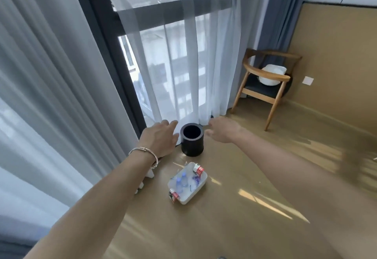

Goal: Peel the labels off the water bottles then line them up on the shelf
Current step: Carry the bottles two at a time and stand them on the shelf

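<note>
Holds left hand (pixel 161 137) and right hand (pixel 223 129) either side of black bin (pixel 192 139), each grip wide, empty. Just nearer than bin, clear of both: water bottles (pixel 181 182), some seemingly labelled, in white tray (pixel 201 185).

Glossy wood-look floor (pixel 234 187); matt black bin (pixel 192 139) — white plastic tray (pixel 201 184), clear plastic bottles (pixel 181 182); sheer cloth curtain (pixel 183 54), wood chair (pixel 265 79).

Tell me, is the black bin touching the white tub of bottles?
Apart. The head view shows a strip of bare floor between the black bin and the white tub.
</note>
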A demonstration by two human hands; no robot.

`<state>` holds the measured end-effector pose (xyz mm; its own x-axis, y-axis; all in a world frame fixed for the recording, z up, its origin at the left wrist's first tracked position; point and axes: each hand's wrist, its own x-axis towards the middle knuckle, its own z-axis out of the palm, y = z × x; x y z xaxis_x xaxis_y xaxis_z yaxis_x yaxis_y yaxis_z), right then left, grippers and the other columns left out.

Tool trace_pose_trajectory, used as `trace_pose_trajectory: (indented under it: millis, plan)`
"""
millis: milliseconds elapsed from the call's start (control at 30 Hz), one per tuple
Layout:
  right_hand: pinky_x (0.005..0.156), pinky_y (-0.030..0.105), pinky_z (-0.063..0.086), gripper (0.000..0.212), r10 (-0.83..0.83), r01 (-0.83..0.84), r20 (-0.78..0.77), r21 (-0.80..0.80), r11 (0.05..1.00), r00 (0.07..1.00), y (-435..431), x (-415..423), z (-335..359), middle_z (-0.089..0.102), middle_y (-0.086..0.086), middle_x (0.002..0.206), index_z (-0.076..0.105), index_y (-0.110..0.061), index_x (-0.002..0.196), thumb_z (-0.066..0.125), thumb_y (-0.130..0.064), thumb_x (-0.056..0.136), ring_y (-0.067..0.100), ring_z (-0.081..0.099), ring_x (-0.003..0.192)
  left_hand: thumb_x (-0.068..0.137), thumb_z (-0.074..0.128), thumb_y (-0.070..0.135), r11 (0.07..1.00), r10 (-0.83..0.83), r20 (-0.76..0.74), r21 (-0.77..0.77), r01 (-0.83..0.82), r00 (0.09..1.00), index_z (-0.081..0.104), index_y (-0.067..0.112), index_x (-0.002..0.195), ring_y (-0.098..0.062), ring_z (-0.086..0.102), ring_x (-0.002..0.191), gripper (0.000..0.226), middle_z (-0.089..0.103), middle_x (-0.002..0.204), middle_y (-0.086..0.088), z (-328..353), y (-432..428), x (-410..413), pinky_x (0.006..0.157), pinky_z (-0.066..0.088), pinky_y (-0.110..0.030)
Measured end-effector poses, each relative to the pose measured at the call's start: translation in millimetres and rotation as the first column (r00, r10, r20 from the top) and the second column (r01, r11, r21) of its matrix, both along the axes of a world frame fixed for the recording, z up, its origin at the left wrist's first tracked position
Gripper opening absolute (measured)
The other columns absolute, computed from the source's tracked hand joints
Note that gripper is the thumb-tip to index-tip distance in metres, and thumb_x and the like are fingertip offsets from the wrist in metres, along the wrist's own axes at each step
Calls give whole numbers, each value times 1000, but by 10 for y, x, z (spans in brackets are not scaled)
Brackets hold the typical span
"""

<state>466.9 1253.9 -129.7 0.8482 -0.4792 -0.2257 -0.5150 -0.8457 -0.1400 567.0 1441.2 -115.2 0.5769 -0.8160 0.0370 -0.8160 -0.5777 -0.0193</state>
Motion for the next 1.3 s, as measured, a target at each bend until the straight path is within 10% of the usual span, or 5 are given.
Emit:
trace_pose_trajectory:
  millis: [433, 800, 1300]
  plan:
    - [76, 35, 41, 35, 192, -171, -157, 133, 976, 969, -703, 1498, -677, 54, 10, 115, 54, -10, 116, 40, -37, 98, 24, 48, 89, 101, 31, 36, 968, 224, -183, 151, -198, 957, 38, 21, 139, -25, 57, 108, 41, 54, 124, -3, -843, -601, 1067, 76, 46, -36]
    - [83, 35, 42, 39, 204, -184, -207, 113, 977, 957, -1155, 2967, -772, 51, 7, 129, 51, -15, 131, 40, -31, 98, 28, 53, 112, 100, 32, 37, 926, 378, -346, 153, -346, 859, 40, 22, 135, -27, 57, 108, 38, 55, 124, -4, -1484, -960, 2552, 80, 46, -35]
    - [79, 33, 49, 30, 476, -366, -383, 325, 872, 792, -1003, 3692, -2579, 57, 5, 112, 55, -14, 122, 49, -28, 97, 25, 59, 96, 100, 35, 35, 792, 610, -451, 312, -525, 652, 43, 22, 134, -27, 57, 112, 38, 56, 126, -5, -2701, -881, 2985, 85, 47, -39]
